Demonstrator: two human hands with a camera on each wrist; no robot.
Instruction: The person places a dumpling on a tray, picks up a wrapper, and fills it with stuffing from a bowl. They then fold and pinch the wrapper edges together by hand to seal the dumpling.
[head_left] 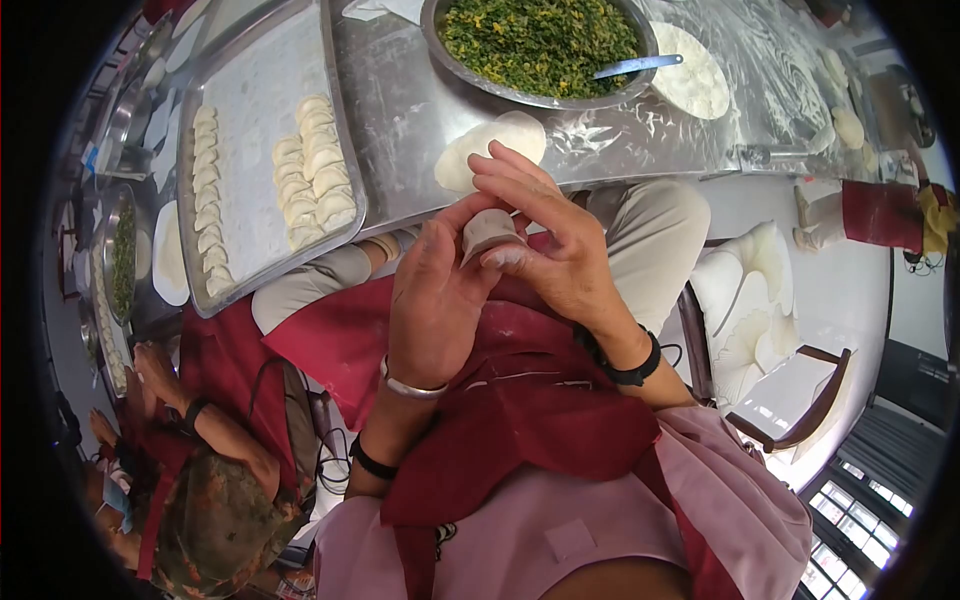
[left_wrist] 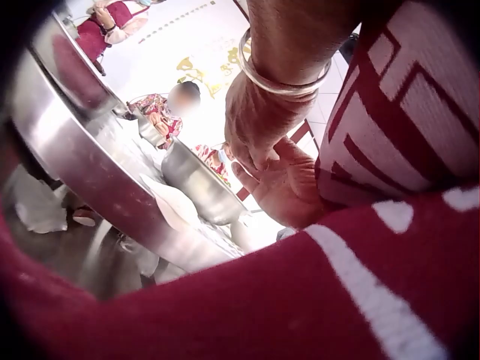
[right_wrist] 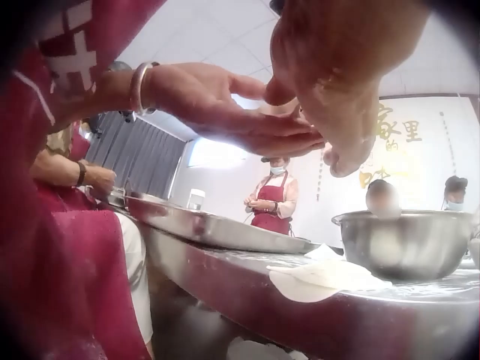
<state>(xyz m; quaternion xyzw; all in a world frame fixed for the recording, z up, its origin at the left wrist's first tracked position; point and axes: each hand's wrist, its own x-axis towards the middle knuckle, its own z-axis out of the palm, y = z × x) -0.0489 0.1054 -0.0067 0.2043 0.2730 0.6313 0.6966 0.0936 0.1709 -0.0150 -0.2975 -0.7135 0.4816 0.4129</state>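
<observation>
Both hands meet in front of my apron around a small pale dumpling (head_left: 491,230), its dough curved and folded. My left hand (head_left: 436,305), a silver bracelet at its wrist, holds it from the left, with the thumb beside the dough and fingers behind. From the other side my right hand (head_left: 565,250) pinches the dough edge with its floury thumb, its longer fingers stretched above. In the right wrist view, the left hand (right_wrist: 217,109) lies palm up under the right hand (right_wrist: 330,97). Fingers hide most of the dumpling in both wrist views.
A metal tray (head_left: 345,150) with rows of dumplings (head_left: 318,165) stands at the table's left. Flat dough wrappers (head_left: 492,150) lie at the near table edge. Behind them is a metal bowl (head_left: 432,40) of chopped green filling with a spatula (head_left: 640,66). Another person (head_left: 215,510) sits at left.
</observation>
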